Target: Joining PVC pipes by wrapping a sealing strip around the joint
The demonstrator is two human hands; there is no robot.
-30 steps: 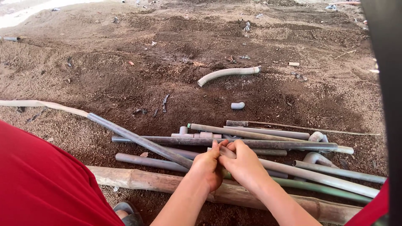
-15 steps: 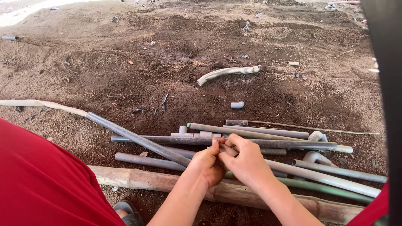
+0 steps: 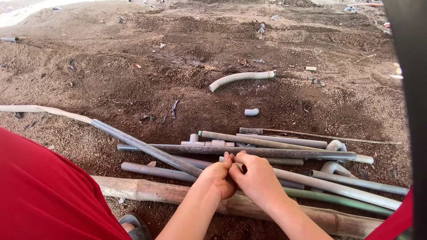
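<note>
Both hands met at the lower centre of the frame, the left hand (image 3: pixel 219 178) and right hand (image 3: pixel 254 178) curled shut with fingertips pinched together over something too small to see, held just above the pile of grey pipes (image 3: pixel 284 153). Below them a bamboo pole (image 3: pixel 155 192) lay crosswise. Farther up, a corrugated hose (image 3: pixel 240 78) and a small pipe elbow (image 3: pixel 251 112) rested loose on the bare dirt (image 3: pixel 133 66).

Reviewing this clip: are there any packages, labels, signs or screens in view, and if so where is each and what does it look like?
None can be made out. The view shows only bare soil, a pile of grey pipes, a ribbed hose, a bamboo pole and both hands, left hand and right hand, pressed together over the pipes. Small pale scraps far back are too small to identify.
</note>
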